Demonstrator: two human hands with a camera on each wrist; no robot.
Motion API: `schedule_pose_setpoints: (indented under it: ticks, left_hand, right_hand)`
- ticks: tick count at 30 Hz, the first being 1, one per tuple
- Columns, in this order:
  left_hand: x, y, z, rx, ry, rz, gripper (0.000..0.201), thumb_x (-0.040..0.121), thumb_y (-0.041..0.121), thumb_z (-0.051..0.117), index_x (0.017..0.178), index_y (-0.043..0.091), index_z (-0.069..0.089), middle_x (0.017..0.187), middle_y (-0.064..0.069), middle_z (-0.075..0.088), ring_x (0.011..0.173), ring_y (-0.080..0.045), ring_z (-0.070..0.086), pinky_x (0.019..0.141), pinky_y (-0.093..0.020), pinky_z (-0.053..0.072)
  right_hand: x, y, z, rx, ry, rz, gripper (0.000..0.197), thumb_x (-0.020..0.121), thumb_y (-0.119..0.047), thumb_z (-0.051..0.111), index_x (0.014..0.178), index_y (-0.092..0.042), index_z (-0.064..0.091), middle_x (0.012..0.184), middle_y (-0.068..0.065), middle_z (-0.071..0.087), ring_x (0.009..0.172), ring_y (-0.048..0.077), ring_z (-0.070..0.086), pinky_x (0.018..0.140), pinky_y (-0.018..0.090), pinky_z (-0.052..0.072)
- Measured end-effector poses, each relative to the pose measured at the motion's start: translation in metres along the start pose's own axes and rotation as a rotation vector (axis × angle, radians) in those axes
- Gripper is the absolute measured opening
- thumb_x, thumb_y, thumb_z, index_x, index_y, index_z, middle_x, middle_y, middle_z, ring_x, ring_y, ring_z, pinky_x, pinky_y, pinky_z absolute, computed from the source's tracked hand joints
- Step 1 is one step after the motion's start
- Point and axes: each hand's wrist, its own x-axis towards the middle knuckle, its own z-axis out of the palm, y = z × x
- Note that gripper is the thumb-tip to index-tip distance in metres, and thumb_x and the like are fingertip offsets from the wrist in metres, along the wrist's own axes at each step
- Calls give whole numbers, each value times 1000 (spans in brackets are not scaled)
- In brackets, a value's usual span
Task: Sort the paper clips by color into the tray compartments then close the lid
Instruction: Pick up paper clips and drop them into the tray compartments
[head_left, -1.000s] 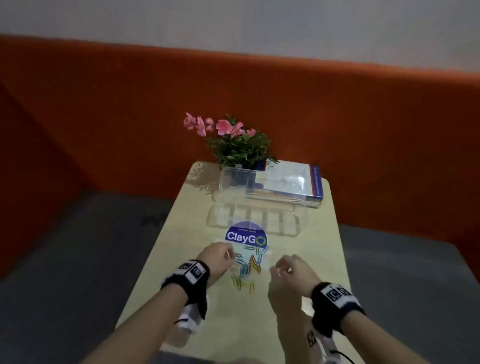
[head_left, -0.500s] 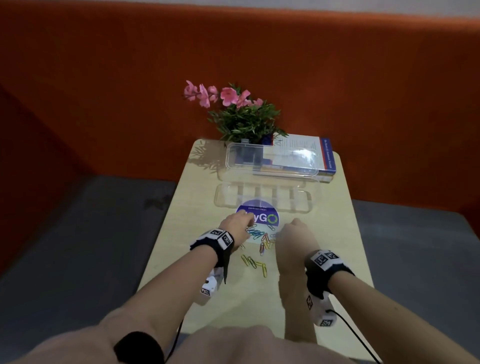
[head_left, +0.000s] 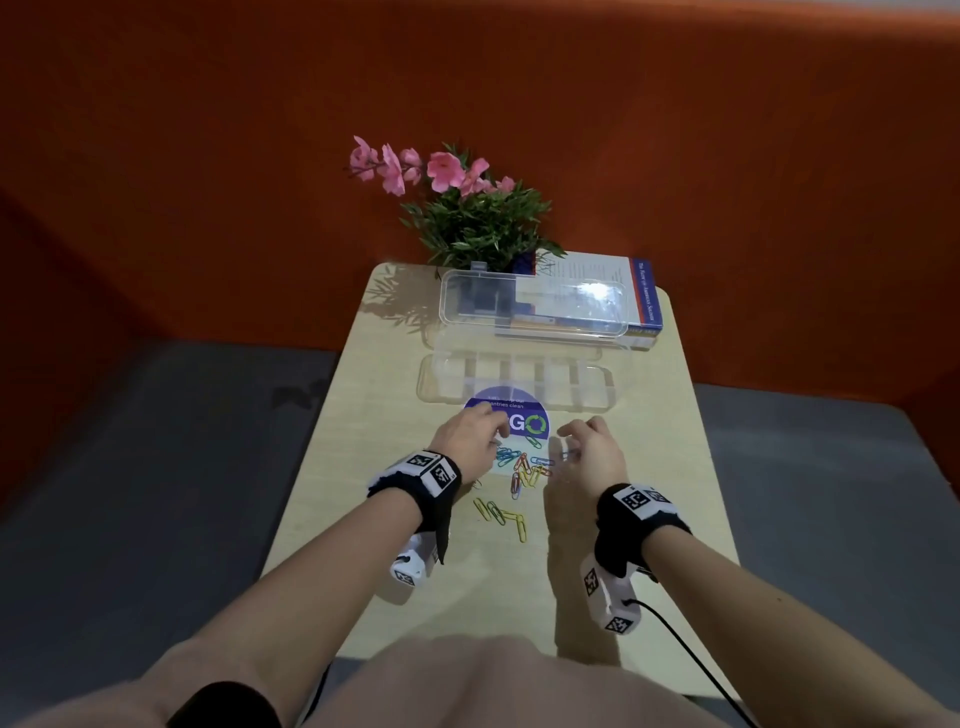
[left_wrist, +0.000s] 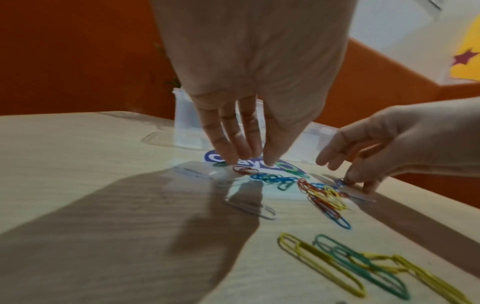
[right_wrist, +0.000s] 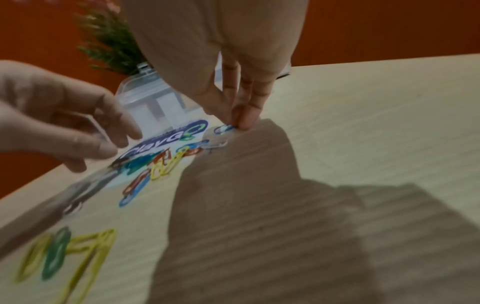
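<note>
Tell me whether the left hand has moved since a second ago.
Yes. The left hand has moved forward, toward the tray: it lay short of the round ClayGo sticker, and now its fingers cover the sticker's left part.

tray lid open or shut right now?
Open. The clear lid stands raised behind the tray, whose compartments are uncovered and look empty; the paper clips lie loose on the table.

place: we take it for an office lounge or canteen nook | cues: orange padded wall (head_left: 727, 156), grey bench seat (head_left: 156, 467), small wooden table (head_left: 649, 467) with round ClayGo sticker (head_left: 524, 415), potted flowers (head_left: 467, 208), book (head_left: 613, 280)
</note>
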Motion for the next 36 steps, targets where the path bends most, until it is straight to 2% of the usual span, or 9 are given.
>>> schedule_pose_setpoints:
  ticks: [6,9,14,16,18,23,28,32,36]
  left_hand:
    - [4,3,5,51,-70,-2,27,88,3,55,113,14,58,118,-6,55,110,-24,53,93,-35,47]
    - [4,-1,3,18,-52,-44,21,88,5,52,105,14,61,112,-6,60,103,-25,57,85,-32,45]
    - [3,-9,-4,-85,11,-118,17,91,11,52,102,16,65,110,-4,64,100,-24,61,82,-32,47]
    - [3,-10,-7,-126,21,-139,17,91,12,52,101,16,65,109,-4,65,99,-24,62,82,-33,49]
    - [3,-9,-9,-136,15,-139,15,92,15,51,100,15,65,108,-5,65,98,-24,62,81,-34,48]
    - [5,-10,-7,-126,16,-94,13,91,22,52,92,12,61,102,-5,60,98,-25,58,80,-31,43]
    - [7,-8,-12,-211,71,-102,12,90,22,58,87,11,61,100,-6,57,98,-21,53,81,-28,39]
    - [5,-5,-13,-577,140,-303,7,86,14,63,87,8,64,88,-11,71,85,-27,67,77,-36,57]
    - [-1,-2,-17,-936,63,-399,12,90,3,57,99,3,65,86,-20,70,80,-26,65,80,-39,57]
  right_hand:
    - [1,3,-9,-145,-183,-44,4,82,-12,59,83,-9,59,91,5,43,87,27,53,76,28,42]
    - [-3,1,-12,-152,-181,30,19,81,-7,48,65,-15,42,91,9,41,87,29,49,84,36,46]
    - [6,-9,-13,31,-100,75,5,85,-17,56,85,-13,55,88,7,60,79,23,55,67,27,41]
    - [9,-14,-11,174,-164,111,7,89,-14,54,95,-18,53,80,6,61,68,20,57,55,24,42]
    - [11,-19,-6,233,-257,162,8,90,-11,51,89,-18,54,71,3,58,61,17,54,50,23,41]
    - [8,-22,3,212,-220,246,13,86,-16,52,92,-8,61,89,10,60,86,26,54,71,26,38]
    - [3,-20,5,-47,-258,102,12,80,-12,57,88,-17,50,99,9,61,89,27,58,71,27,40]
    - [11,-21,4,-149,-304,89,6,81,-13,56,85,-14,51,106,10,63,84,22,52,72,26,41]
    - [12,-18,6,-58,-267,128,12,84,-13,55,96,-10,58,107,10,64,94,26,59,75,28,43]
